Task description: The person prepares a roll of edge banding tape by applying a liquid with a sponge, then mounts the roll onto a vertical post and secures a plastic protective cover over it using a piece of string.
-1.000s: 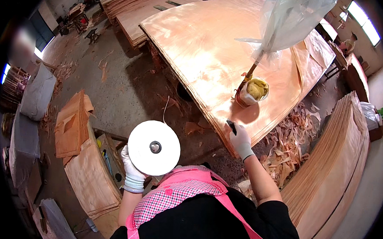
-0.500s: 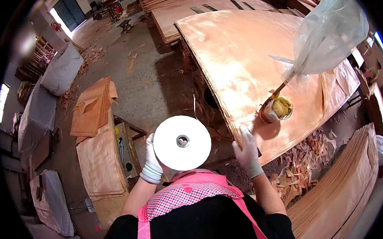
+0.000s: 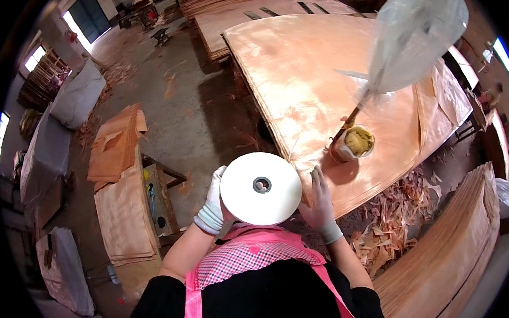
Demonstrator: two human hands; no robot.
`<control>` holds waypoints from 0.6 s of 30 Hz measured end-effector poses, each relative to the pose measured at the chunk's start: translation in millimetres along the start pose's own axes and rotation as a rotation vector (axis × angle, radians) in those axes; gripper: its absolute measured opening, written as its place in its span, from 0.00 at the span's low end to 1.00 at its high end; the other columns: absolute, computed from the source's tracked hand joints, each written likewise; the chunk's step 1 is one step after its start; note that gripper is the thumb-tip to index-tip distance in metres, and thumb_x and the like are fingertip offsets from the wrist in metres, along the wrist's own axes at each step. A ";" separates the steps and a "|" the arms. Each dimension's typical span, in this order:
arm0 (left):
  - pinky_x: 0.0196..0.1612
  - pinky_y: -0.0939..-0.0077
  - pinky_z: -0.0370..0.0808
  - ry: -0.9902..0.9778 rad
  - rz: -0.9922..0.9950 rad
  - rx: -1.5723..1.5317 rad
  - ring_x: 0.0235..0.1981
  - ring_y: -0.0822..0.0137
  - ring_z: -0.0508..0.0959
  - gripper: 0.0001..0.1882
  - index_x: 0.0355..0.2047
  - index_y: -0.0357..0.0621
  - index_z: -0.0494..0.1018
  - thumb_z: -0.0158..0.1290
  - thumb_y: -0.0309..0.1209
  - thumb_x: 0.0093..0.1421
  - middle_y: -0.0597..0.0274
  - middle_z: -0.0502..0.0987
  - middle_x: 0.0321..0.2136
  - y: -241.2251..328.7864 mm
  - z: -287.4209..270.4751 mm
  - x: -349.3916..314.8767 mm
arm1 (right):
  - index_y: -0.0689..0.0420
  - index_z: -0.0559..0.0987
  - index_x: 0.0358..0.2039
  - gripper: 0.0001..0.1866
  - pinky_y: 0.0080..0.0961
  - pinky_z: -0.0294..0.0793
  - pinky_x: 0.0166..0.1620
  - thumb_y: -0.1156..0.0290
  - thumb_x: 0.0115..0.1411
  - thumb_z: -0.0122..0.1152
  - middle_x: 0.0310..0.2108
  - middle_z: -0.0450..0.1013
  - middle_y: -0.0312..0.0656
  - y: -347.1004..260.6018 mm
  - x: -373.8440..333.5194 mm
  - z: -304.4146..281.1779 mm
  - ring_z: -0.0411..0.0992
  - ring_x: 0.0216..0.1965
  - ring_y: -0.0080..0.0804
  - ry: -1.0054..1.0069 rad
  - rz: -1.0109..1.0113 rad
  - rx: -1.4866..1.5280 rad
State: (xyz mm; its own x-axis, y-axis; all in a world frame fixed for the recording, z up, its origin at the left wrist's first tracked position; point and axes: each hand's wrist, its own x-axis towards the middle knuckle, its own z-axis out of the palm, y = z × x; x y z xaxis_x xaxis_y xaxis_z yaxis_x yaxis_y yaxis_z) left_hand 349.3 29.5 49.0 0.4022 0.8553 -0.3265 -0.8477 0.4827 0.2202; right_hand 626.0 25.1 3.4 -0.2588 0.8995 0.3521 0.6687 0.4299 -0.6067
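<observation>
A white roll [image 3: 260, 207] is held in front of the apron [image 3: 244, 264], its flat face turned up; pale rounded shapes are seen in its core, but cannot be made out. With the roll taken as the clock's centre, its rim is gripped at nine o'clock by the gloved left hand [image 3: 214, 196]; the fingertips are hidden behind the roll. At three o'clock, just beside the rim, the gloved right hand [image 3: 319, 204] is held with fingers straight and close together, near the corner of a broad veneer stack [image 3: 304, 64]. Whether anything is held in its palm cannot be told.

On that stack, at two o'clock, a tub [image 3: 341, 151] filled with a yellowish mass is seen. Beside it a stick [image 3: 354, 113] is slanted upward, topped by a cloudy plastic bag [image 3: 415, 44]. Between three and four o'clock, wood shavings [image 3: 379, 227] are heaped, and farther out at four a tall pile of sheets [image 3: 440, 261] is stood. Between eight and nine, pale sheets [image 3: 124, 221] are stacked, with orange-brown sheets [image 3: 114, 153] laid above nine. At ten, a grey-wrapped bundle [image 3: 78, 97] is seen; at eleven, a small stool [image 3: 160, 37].
</observation>
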 end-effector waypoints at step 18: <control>0.45 0.53 0.76 0.089 -0.445 0.238 0.46 0.45 0.76 0.40 0.61 0.36 0.61 0.35 0.60 0.66 0.39 0.73 0.49 -64.2 26.8 37.7 | 0.60 0.78 0.47 0.16 0.31 0.72 0.51 0.73 0.57 0.61 0.44 0.77 0.43 13.4 -63.5 -71.3 0.76 0.45 0.32 0.107 -0.007 0.445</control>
State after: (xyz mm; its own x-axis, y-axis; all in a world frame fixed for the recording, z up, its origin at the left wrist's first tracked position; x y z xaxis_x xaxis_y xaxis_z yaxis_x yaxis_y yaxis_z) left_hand 428.2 35.8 47.2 0.6664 0.5433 -0.5105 -0.4947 0.8346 0.2424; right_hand 701.1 -31.9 23.7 -0.1732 0.8933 0.4148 0.2970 0.4489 -0.8428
